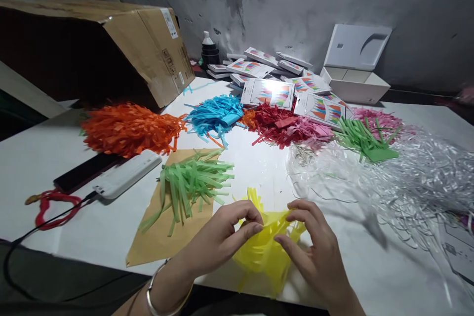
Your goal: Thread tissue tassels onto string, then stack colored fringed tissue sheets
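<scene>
Between my two hands hangs a yellow tissue-paper tassel (276, 252), its cut strips dropping towards the table's front edge. My left hand (235, 229) pinches its upper left part between thumb and fingers. On the other side my right hand (314, 242) grips the upper right part, thumb below and fingers above. Left of my hands, a light green paper tassel (192, 177) lies spread on a brown paper sheet (148, 249).
Orange (129, 128), blue (217, 113) and red (276, 123) tassels lie farther back. Printed boxes (268, 93) are heaped by the wall. A cardboard box (163, 54) and power bank (128, 173) stand left; silvery strings (422, 177) sprawl right.
</scene>
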Demonstrator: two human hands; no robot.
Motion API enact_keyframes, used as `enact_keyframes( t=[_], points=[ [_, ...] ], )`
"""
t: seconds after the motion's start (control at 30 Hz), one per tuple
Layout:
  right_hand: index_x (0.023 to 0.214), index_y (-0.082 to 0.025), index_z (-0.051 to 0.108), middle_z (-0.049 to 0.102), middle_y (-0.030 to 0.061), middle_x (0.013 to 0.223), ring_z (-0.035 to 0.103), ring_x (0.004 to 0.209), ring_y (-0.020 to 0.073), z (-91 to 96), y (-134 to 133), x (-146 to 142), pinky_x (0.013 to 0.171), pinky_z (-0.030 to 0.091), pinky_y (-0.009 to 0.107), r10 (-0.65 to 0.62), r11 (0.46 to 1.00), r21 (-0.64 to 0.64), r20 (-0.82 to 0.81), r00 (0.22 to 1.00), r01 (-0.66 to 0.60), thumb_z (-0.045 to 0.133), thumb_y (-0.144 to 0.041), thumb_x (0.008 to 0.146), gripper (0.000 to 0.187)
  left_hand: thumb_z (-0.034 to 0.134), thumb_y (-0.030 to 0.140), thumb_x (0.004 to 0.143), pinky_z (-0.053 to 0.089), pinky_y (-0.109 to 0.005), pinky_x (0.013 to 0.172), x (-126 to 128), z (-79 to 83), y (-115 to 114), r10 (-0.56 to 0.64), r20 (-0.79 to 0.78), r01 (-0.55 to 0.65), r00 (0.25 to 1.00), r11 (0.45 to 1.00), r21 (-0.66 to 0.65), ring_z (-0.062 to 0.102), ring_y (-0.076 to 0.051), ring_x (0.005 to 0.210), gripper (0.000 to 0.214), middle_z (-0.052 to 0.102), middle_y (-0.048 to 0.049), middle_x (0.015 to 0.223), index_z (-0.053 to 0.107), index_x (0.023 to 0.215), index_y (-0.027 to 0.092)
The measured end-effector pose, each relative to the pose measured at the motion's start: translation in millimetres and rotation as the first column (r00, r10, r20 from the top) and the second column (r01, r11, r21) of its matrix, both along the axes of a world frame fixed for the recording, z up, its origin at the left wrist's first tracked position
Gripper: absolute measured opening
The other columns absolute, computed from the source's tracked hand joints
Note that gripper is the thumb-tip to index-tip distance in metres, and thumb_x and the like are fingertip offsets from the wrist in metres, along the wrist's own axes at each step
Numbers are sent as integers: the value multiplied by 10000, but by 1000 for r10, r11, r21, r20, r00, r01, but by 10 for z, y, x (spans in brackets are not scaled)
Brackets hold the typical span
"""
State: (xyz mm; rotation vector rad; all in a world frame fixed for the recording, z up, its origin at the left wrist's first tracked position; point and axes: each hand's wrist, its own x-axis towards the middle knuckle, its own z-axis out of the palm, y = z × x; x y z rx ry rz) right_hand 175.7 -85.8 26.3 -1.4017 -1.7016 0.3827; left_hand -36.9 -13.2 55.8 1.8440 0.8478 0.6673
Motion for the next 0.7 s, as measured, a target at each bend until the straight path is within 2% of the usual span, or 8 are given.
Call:
enact_keyframes(
  t=[0.13,0.43,0.57,0.7],
  points=[
    [1069,-260,588,582,109,1191,583,1131,280,-32,30,-32,929,534,461,-37,995,94,48,998,33,645,-224,925,159,568,326,940,418,-252,665,8,8,5,-24,13,25,1000,997,-75,551,-167,709,217,626,-8,755,648,780,204],
    [981,-211,601,582,91,1114,556,1075,238,22,86,-40,895,476,435,67,970,228,107,992,-90,547,-36,938,188,613,368,891,383,-237,630,25,-55,10,-8,81,32,997,953,-301,467,-146,711,228,532,11,743,600,765,179],
    [941,-195,590,601,77,1048,568,1020,225,1,83,-34,880,450,434,67,954,287,73,995,-86,566,4,918,201,659,379,864,355,-226,601,38,-116,8,65,160,11,985,901,-433,429,-126,670,239,498,29,711,586,763,174],
    [951,-179,617,619,80,1039,578,1016,230,-17,66,-13,936,428,485,75,935,338,96,993,-104,577,33,897,222,729,390,806,358,-222,604,60,-152,19,163,217,-20,962,841,-541,447,-118,653,270,522,29,693,601,745,159]
  ],
)
